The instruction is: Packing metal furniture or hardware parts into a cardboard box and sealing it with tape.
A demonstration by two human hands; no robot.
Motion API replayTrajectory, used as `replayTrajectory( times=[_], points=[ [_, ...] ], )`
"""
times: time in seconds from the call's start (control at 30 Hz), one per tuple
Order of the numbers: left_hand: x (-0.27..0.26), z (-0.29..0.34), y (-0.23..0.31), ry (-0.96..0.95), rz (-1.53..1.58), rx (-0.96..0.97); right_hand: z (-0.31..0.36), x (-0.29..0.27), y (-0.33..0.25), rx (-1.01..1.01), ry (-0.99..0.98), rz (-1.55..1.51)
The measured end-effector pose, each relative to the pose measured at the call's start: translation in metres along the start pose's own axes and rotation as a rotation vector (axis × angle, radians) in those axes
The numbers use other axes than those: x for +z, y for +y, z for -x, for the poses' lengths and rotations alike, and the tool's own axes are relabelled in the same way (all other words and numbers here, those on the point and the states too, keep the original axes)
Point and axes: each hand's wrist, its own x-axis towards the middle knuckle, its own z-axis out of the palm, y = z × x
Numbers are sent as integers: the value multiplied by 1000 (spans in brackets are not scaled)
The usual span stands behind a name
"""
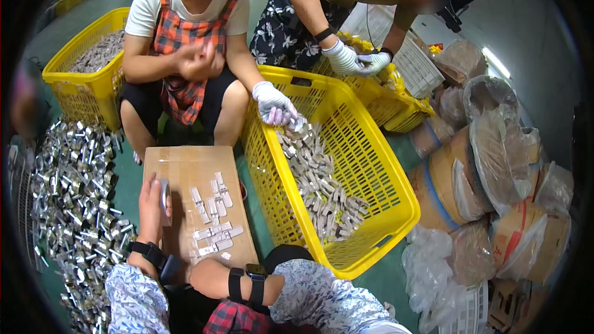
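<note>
My left hand is at the left edge of a cardboard box, its fingers stretched along a shiny, pale round piece standing on edge, perhaps a tape roll. Several flat grey metal strips with cut-outs lie on the box top, some lengthwise and some crosswise. Across the near edge of the box reaches my right hand, bent inward; its fingers are hidden low by the box edge, so what they hold does not show.
Heaped metal parts cover the floor at left. A yellow basket of grey metal pieces stands right of the box; a co-worker's gloved hand reaches over it. Another yellow basket stands far left. Wrapped cartons line the right.
</note>
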Motion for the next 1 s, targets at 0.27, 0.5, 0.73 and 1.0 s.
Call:
replayTrajectory(
  times=[0.27,0.5,0.73,1.0],
  points=[
    [0,0,2,13,-12,3,6,-8,0,-48,87,-41],
    [2,0,0,-3,-22,-8,8,-6,3,-52,69,-58],
    [3,-3,-3,16,-17,-8,5,0,6,-56,54,-47],
    [1,-2,-1,9,-17,-2,7,-4,3,-51,89,-29]
  ],
)
